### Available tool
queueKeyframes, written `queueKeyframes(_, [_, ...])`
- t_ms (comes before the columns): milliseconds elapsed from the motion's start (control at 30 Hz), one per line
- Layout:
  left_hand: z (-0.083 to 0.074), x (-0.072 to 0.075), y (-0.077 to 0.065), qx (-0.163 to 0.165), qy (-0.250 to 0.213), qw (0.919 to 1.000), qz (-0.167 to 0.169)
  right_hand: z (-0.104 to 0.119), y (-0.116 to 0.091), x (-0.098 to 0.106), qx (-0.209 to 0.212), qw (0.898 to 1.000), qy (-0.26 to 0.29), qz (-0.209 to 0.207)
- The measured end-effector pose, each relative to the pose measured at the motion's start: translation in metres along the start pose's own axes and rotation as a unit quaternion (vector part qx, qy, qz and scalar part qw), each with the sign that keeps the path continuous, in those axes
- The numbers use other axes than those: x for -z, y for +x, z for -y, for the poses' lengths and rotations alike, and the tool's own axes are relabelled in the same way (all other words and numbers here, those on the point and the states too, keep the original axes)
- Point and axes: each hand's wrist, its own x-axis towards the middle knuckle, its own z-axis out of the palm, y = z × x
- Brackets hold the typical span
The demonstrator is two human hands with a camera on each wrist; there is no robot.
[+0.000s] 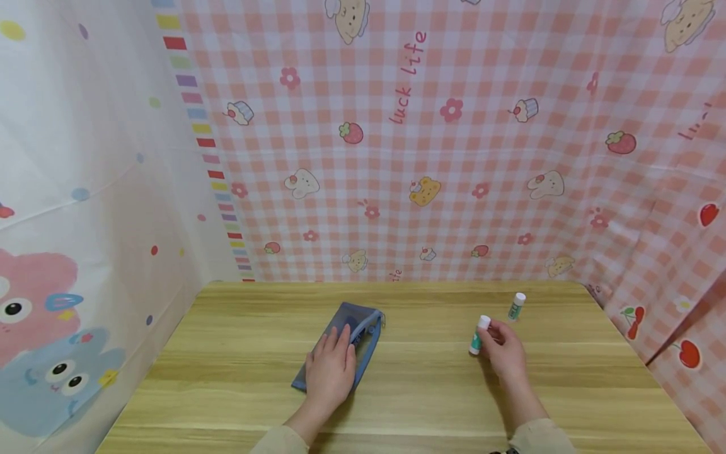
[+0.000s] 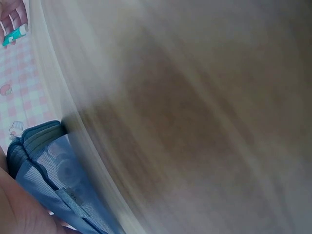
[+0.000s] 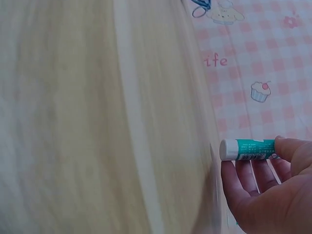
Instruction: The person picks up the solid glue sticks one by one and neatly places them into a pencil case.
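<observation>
A glue stick [image 1: 476, 337] with a white cap and green label is pinched between the thumb and fingers of my right hand [image 1: 507, 353]. In the right wrist view the same glue stick [image 3: 251, 149] lies across the fingers, its white end pointing left. My left hand [image 1: 331, 372] rests on a blue mesh zipper pouch [image 1: 331, 328], its fingers lying straight over it. The pouch's zipper side gapes on the right, and something dark shows inside. In the left wrist view the pouch [image 2: 73, 195] has a round shape visible through its mesh.
A second glue stick [image 1: 517, 307] stands upright behind my right hand. The wooden table [image 1: 420, 403] ends at a pink checked cloth [image 1: 397, 157] at the back. A white patterned cloth [image 1: 85, 157] hangs on the left.
</observation>
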Motion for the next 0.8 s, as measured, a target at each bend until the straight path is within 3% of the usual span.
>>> queueKeyframes(800, [0.000,0.000,0.000,0.005,0.001,1.0000,0.007,0.007,-0.014,-0.043,0.001,0.998,0.045,0.039])
